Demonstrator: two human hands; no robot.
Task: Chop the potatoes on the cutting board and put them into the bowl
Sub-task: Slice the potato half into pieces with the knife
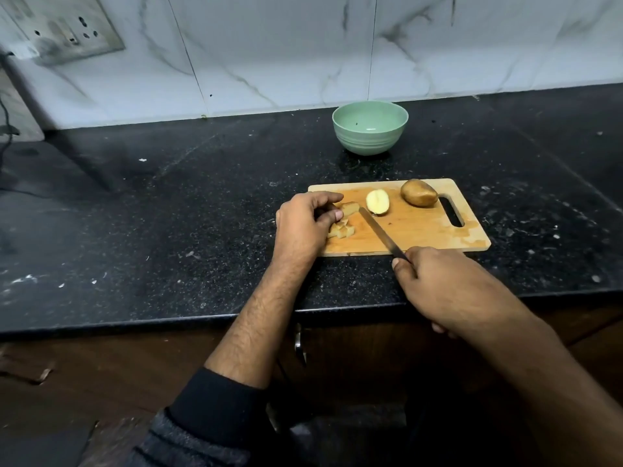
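Your left hand (303, 227) sits on the L end of the cutting board (421, 227), fingers curled together and clamped on a partly chopped potato piece (349, 207); thumb tip presses it from the near side. Small cut potato cubes (342, 230) lie just beside & partly under that hand, on the board.

Your right hand (438, 284) is closed tight round the knife handle, which is hidden in the fist, past the board's near edge and over the tabletop (168, 214). The knife (381, 232) blade runs diagonally from that hand up-left across the board, tip right next to the held piece; can't tell if the edge is touching it.

Also on the board: a potato half (377, 202) w/ pale cut face up, near the blade tip, and a whole unpeeled potato (419, 192) at the far R corner, just beside the board's handle slot (451, 211).

The green bowl (370, 128) stands on the dark tabletop beyond the board, close to the marble wall (303, 45), apart from the board. No potato in it, only a tiny dark speck inside.

A switch/socket plate (64, 28) is on the wall top L. Left forearm bare, dark sleeve (215, 409) pushed up.
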